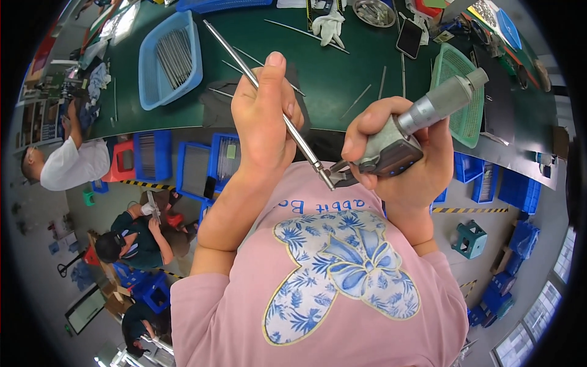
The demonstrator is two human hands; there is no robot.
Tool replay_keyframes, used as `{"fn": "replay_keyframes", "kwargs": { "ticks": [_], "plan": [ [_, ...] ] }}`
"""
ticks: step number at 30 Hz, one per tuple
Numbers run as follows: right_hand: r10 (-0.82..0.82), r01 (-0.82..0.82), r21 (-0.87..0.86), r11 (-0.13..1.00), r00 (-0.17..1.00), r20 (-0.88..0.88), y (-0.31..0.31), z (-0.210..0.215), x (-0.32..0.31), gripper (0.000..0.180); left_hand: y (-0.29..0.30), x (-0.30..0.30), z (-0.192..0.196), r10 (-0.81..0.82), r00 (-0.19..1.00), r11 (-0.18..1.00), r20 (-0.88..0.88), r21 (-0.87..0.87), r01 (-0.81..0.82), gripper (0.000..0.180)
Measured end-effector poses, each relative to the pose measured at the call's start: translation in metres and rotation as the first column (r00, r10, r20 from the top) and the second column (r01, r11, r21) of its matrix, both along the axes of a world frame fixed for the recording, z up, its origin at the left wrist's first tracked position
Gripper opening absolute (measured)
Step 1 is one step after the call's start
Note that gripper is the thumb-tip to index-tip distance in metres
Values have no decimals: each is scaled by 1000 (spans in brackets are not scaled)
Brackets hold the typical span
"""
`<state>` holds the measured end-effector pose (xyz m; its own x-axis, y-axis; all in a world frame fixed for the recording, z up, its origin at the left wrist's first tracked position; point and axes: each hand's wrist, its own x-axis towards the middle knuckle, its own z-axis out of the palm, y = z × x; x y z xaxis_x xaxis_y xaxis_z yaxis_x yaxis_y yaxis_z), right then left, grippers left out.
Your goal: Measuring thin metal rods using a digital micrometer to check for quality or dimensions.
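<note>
A slim polished metal rod (301,142) slants across the middle, with my left hand (267,116) closed around it, thumb pointing up along it. The rod's stepped lower end lies at the jaws of a micrometer (397,147); whether the jaws touch it I cannot tell. My right hand (428,159) grips the micrometer by its dark body, its ridged grey thimble (449,95) pointing up to the right. Beyond my left hand, a few thin rods (252,56) lie on a dark cloth (220,109) on the green table (244,24).
A light-blue basket (199,67) of metal rods stands at the left on the table. To the right are a green basket (441,64), a phone (409,38), white gloves (330,25) and a round metal dish (374,12). Blue crates (194,165) stand below; other people (79,156) work at the left.
</note>
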<state>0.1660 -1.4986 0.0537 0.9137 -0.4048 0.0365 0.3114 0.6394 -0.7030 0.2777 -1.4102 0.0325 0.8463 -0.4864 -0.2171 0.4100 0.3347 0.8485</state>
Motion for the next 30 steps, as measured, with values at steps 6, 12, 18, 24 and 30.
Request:
{"fn": "replay_keyframes", "kwargs": {
  "ticks": [6,12,18,24,30],
  "plan": [
    [5,-5,-32,999,1000,-21,0,1,0,61,0,-3,-4,-91,995,996,-48,18,92,32],
    [3,-10,-103,995,998,-65,-3,4,4,62,-5,-5,-7,-40,999,994,-35,102,44,31],
    [36,-43,-185,982,999,-38,-9,-1,5,65,-6,-7,-11,-59,998,995,-30,74,61,29],
    [93,-94,-54,994,996,-16,-13,-5,6,66,-5,-6,-14,-98,994,990,-55,98,103,27],
    [91,-81,86,993,989,-120,-15,-7,9,67,-6,-5,-17,-94,989,992,-111,78,103,25]
  ]
}}
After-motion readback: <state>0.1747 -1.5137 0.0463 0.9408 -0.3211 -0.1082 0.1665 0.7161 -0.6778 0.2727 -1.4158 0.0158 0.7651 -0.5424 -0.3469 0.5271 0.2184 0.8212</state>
